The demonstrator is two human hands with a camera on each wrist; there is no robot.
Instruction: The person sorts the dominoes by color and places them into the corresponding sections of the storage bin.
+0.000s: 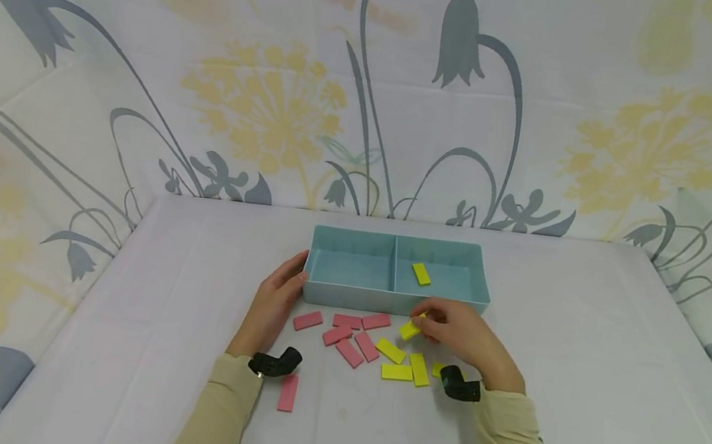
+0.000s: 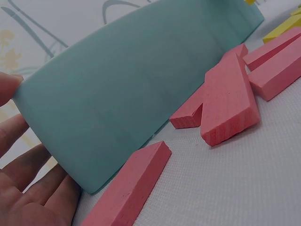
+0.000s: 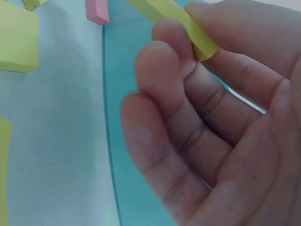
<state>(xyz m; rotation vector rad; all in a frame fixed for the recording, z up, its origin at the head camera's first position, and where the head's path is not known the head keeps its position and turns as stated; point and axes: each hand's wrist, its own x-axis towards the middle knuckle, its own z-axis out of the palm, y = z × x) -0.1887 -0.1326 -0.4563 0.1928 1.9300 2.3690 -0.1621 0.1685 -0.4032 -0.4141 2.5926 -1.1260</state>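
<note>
Your right hand (image 1: 464, 336) pinches yellow block (image 1: 410, 329), centre frame; loose grip could drop it short of tray (image 1: 385, 303). Left hand (image 1: 276, 301) spread flat against tray's end.

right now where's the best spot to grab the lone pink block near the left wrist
Pinch the lone pink block across its two long edges, coming straight down from above. It lies flat on the table, apart from the other blocks, beside the left hand's sleeve, so both long sides are free.

Beige long sleeves (image 1: 229, 404), black wrist cameras (image 1: 275, 362) strapped above bare hands (image 1: 273, 306)
</note>
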